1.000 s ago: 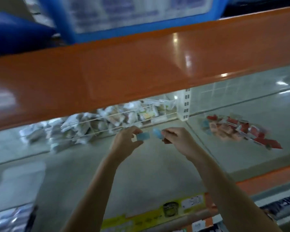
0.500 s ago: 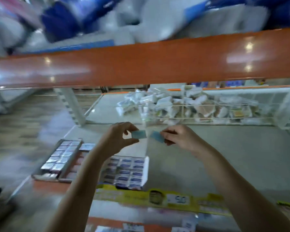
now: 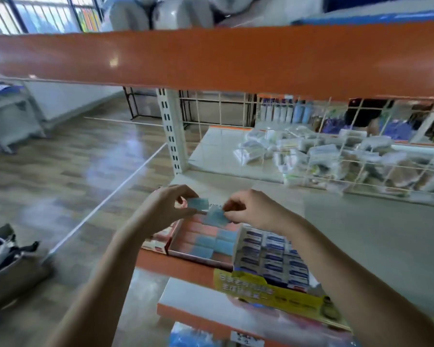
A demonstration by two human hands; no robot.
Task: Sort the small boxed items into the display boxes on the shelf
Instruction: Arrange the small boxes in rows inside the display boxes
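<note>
Two bare hands met above the near left corner of a grey shelf (image 3: 361, 229), each holding a small blue box. The left hand (image 3: 161, 209) pinched one blue box (image 3: 198, 203) between thumb and curled fingers (image 3: 183, 192); the right hand (image 3: 256, 209), its fingers clamped on a corner, held a second blue box (image 3: 214, 216) tilted just below and right of the first, the two nearly touching.

Directly beneath them on the shelf stood an open red tray (image 3: 198, 256) holding rows of pink and blue boxes (image 3: 218, 242). Just right of it stood a display box (image 3: 273, 259) packed with white-and-dark-blue boxes. A further carton (image 3: 158, 242), partly hidden by the left forearm, lay touching the tray's left side.

An orange beam (image 3: 211, 61) crossed the top of the view. Far on the shelf, behind a wire grid (image 3: 336, 156), lay a heap of pale packets (image 3: 323, 156), too blurred to identify. A yellow label strip (image 3: 268, 294) ran along the shelf's near orange edge. Left of the shelving was wood-patterned floor (image 3: 60, 171), with a cardboard box (image 3: 13, 274) of dark and white items at the near left.
</note>
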